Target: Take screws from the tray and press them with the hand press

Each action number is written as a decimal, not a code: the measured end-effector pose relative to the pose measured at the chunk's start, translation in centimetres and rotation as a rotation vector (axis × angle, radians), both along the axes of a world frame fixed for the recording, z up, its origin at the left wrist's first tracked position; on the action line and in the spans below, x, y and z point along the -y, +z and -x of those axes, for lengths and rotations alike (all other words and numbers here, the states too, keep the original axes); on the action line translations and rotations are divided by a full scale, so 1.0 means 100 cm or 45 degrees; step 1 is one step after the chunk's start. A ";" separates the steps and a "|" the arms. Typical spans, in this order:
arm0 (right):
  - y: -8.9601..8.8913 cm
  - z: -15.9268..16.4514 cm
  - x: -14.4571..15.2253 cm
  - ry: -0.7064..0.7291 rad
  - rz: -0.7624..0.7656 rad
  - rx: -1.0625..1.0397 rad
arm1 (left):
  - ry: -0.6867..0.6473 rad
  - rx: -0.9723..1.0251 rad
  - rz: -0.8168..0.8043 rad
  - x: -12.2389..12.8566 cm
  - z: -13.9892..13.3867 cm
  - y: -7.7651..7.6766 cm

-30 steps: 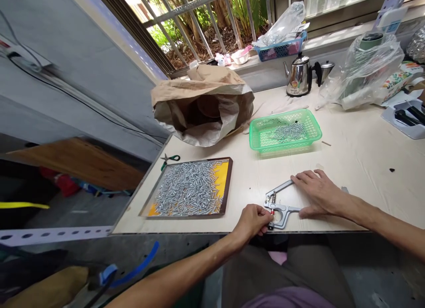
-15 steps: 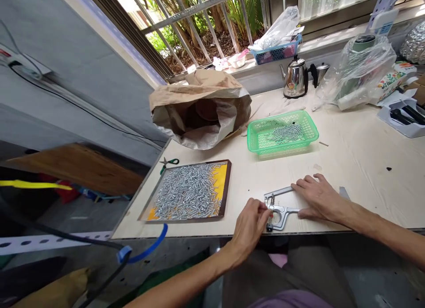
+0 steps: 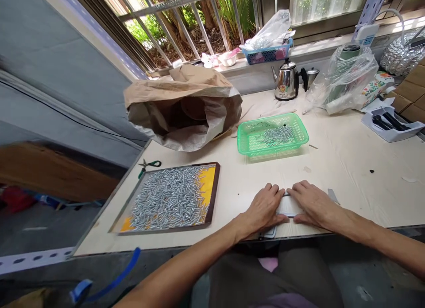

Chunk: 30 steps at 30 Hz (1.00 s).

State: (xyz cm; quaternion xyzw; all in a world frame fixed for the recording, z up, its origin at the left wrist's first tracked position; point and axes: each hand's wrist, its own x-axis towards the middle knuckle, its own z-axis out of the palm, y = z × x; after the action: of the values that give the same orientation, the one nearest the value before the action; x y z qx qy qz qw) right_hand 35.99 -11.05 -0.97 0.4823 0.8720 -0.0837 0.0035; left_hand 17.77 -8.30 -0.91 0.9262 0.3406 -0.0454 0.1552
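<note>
Close to the table's front edge, a silver-grey metal hand tool (image 3: 271, 231) with two long handles lies flat. My left hand (image 3: 262, 208) is closed over its middle, thumb on the near side and fingers on the far side. Facing it, my right hand (image 3: 314, 206) grips the handle ends the same way. Parts of both handles show in the gap between my hands; the coil spring seen earlier at the tool's head is hidden by my left hand. Just right of my right hand lies a small grey flat piece (image 3: 333, 196).
A shallow tray (image 3: 214, 192) full of small silver screw-like pieces (image 3: 169, 197) lies left, with green-handled scissors (image 3: 154, 164) behind it. Farther back stand a green basket (image 3: 244, 152) of similar pieces, an open paper bag (image 3: 186, 88), a metal kettle (image 3: 286, 79) and a plastic-wrapped bundle (image 3: 348, 73).
My left hand has moved from the tool's head onto its handles, now close beside my right hand. The view has shifted slightly to the right.
</note>
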 end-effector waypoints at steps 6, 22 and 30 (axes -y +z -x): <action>-0.025 -0.001 0.011 0.151 -0.239 -0.156 | -0.044 -0.001 -0.033 0.009 -0.003 -0.007; -0.006 -0.020 -0.036 0.014 -0.081 -0.147 | 0.152 0.463 -0.340 0.073 -0.021 -0.054; 0.031 0.051 -0.037 0.271 -0.130 -0.031 | 0.200 0.586 -0.186 0.072 -0.021 -0.052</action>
State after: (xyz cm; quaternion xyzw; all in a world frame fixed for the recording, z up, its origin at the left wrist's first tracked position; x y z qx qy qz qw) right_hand 30.88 -7.34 2.09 0.3856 0.9213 -0.0440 -0.0228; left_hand 19.89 -15.54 -6.08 0.8916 0.3696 0.2037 0.1644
